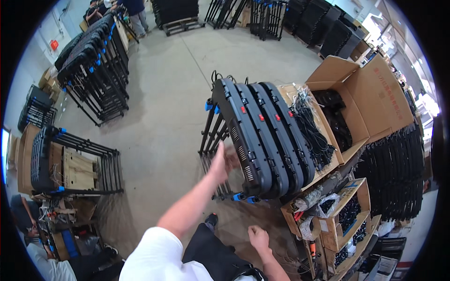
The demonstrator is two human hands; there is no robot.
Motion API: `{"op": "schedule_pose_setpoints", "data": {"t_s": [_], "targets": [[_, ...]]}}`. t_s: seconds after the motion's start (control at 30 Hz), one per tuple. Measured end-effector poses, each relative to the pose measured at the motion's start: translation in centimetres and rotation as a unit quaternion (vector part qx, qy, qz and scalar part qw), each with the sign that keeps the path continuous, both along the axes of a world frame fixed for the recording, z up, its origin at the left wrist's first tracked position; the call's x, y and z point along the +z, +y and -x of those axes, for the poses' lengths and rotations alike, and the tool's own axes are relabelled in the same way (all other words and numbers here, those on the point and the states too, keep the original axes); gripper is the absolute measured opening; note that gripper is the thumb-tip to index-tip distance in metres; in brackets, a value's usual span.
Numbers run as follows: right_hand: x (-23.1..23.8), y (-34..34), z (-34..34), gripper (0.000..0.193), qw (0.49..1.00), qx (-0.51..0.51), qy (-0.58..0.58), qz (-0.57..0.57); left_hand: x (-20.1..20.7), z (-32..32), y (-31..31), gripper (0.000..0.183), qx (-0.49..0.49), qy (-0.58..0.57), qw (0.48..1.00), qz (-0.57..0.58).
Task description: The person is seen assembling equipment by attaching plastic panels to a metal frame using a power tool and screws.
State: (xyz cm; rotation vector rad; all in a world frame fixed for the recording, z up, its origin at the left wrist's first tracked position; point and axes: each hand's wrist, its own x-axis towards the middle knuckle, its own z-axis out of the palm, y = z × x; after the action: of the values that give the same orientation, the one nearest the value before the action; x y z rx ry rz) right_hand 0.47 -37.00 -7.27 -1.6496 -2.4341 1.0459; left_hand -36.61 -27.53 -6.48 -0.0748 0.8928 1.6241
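Note:
Several long dark grey units with rounded ends, red switches and vent slots stand side by side, their black tube frames and blue fittings showing on the left. My left hand reaches to the left side of the nearest unit. Its thumb points up and its fingers are stretched out, partly blurred; whether it touches the unit I cannot tell. Lower down, my right hand hangs with curled fingers below the units, near the wooden parts rack, and nothing shows in it.
To the right, a bundle of black cables lies beside an open cardboard box of black parts. A rack of parts bins stands below. More framed units line the left. People are at the far left and lower left.

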Motion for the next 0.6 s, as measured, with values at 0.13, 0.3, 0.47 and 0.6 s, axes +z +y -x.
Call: {"op": "schedule_pose_setpoints", "data": {"t_s": [0.13,0.3,0.47,0.6], "targets": [[-2.2,-3.7,-4.9,0.023,0.997,-0.027,0.021,0.064,5.1,-4.6,-0.8,0.099,0.056,-0.107,0.987,-0.102],[-6.4,-7.3,-13.4,0.023,0.981,-0.142,0.087,0.1,7.8,-6.7,-1.0,0.108,0.057,-0.082,0.993,-0.066],[-5.0,-8.5,-14.2,0.027,0.959,-0.232,0.026,0.161,7.4,-8.0,-2.3,0.111,0.024,-0.059,0.997,-0.042],[-4.8,-7.5,-13.2,0.023,0.957,-0.209,0.085,0.182,6.6,-7.5,-2.8,0.112,0.018,-0.053,0.998,-0.043]]}}
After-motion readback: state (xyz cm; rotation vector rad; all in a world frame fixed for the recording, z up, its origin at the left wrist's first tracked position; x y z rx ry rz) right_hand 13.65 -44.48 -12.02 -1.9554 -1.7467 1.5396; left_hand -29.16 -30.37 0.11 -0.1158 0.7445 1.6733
